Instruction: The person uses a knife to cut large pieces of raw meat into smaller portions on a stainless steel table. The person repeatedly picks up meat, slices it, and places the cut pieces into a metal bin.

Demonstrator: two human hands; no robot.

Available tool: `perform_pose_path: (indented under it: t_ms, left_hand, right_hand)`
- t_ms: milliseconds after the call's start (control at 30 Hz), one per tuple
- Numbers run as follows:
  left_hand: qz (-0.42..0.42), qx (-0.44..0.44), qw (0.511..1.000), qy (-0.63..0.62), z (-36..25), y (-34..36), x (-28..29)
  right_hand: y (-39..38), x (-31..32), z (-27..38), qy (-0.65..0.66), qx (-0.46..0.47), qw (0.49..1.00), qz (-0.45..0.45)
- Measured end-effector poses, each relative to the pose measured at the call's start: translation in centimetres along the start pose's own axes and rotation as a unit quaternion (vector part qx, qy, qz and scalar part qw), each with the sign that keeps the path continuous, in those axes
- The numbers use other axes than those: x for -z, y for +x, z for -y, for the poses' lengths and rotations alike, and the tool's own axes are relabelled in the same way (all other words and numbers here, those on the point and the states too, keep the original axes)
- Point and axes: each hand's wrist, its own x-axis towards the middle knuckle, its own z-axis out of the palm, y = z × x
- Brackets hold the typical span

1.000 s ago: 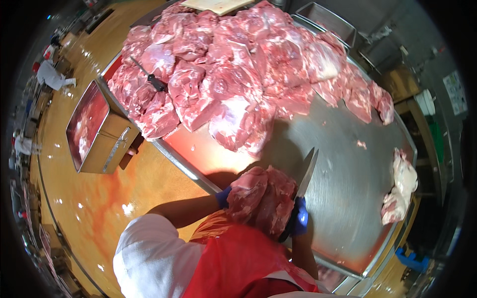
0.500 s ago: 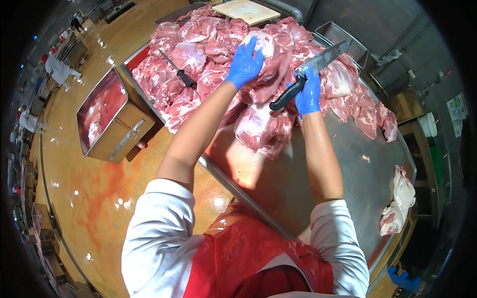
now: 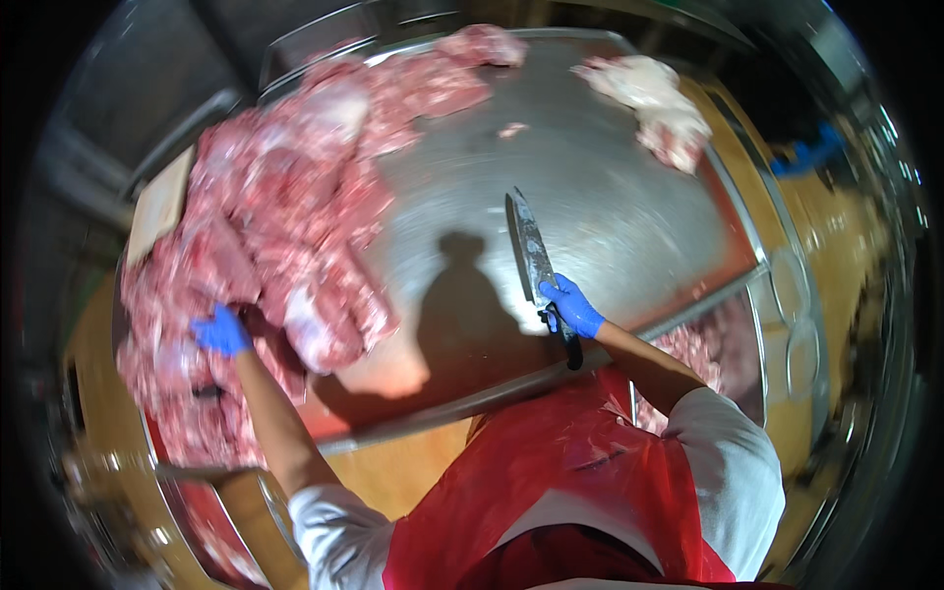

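My right hand (image 3: 572,307), in a blue glove, is closed round the black handle of a large knife (image 3: 531,241). Its long blade points away from me over the steel table (image 3: 600,236), its shadow just to the left. Also gloved in blue, my left hand (image 3: 222,331) grips the edge of a raw meat piece (image 3: 218,264) in the big heap on the left. Its fingertips are partly hidden in the meat and blurred. Between my hands, a pale-capped piece of meat (image 3: 323,324) lies at the heap's near edge.
A pale cutting board (image 3: 160,205) leans against the far left of the heap. Another whitish, fatty piece (image 3: 639,88) lies at the table's far right. Below the right edge stands a bin with meat scraps (image 3: 688,354). A metal tub (image 3: 197,511) stands at lower left.
My view has swung right, so the heap now lies to the left. My right hand has carried the knife from above the meat to over the steel. My left hand is still at the heap.
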Motion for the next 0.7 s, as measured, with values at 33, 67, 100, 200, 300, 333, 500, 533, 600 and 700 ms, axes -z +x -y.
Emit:
perform_pose_path:
  t_ms: [33, 67, 100, 200, 300, 333, 500, 533, 600, 700]
  left_hand:
    - [-0.103, -0.03, 0.994, -0.003, -2.7, -3.8, -1.8]
    - [-0.127, -0.155, 0.98, 0.008, -7.2, -7.9, -3.4]
    - [-0.041, -0.253, 0.937, -0.238, -13.5, -12.9, -4.1]
    - [0.338, -0.203, 0.843, -0.367, -29.2, -29.2, -1.4]
    - [0.482, -0.438, 0.674, -0.349, -37.1, -41.3, -3.8]
    - [0.44, -0.52, 0.617, -0.395, -40.2, -44.9, -4.7]
    - [0.481, -0.53, 0.534, -0.45, -57.5, -59.4, -12.0]
    - [0.497, -0.515, 0.537, -0.446, -61.8, -62.2, -13.8]
    - [0.44, -0.609, 0.585, -0.305, -70.6, -65.4, -17.2]
    - [0.422, -0.643, 0.629, -0.113, -78.7, -71.3, -21.9]
  right_hand:
    - [-1.2, 3.0, -0.4, 0.017, -0.001, 0.999, -0.049]
    - [-2.1, 6.2, -1.1, 0.046, 0.013, 0.993, -0.109]
    - [-3.1, 9.1, -2.2, 0.072, 0.022, 0.984, -0.162]
    - [-4.4, 14.6, -3.0, 0.13, 0.077, 0.949, -0.276]
    - [-5.3, 21.2, -2.3, 0.145, 0.125, 0.911, -0.364]
    - [-6.1, 23.8, -2.6, 0.141, 0.127, 0.901, -0.391]
    - [-8.2, 33.0, -4.4, 0.208, 0.157, 0.858, -0.442]
    - [-8.0, 33.8, -4.9, 0.209, 0.171, 0.851, -0.45]
    - [-7.8, 33.7, -4.4, 0.227, 0.17, 0.854, -0.436]
    - [-7.9, 33.5, -5.5, 0.22, 0.138, 0.858, -0.443]
